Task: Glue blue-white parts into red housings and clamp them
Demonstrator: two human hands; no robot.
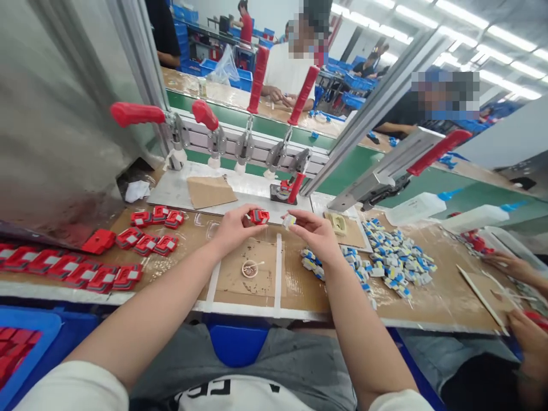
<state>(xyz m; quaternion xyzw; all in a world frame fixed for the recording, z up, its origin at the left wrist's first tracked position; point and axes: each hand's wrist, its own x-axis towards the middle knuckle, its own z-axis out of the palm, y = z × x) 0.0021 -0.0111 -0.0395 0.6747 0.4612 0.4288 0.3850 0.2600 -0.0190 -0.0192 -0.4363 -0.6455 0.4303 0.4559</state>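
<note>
Red piece [259,216] and pale piece [289,220] held up, apart, at the frame's centre

Above the counter [299,291], the red piece is pinched in the narrow grip of the left hand [237,228], between thumb and fingertips; the pale piece is pinched likewise by the right hand [314,231]. Both are held at the tips, presumably so that their faces are left uncovered. Red parts [71,265] are set out in rows at the left of the frame, and a heap of blue-and-white parts [398,257] is spread at the right, each supply apparently kept on the side of its hand. The red piece is seen as small and blocky, bright red with a darker recess; the pale one is whitish. Whether any finer detail is carried cannot be told at this size.
</note>
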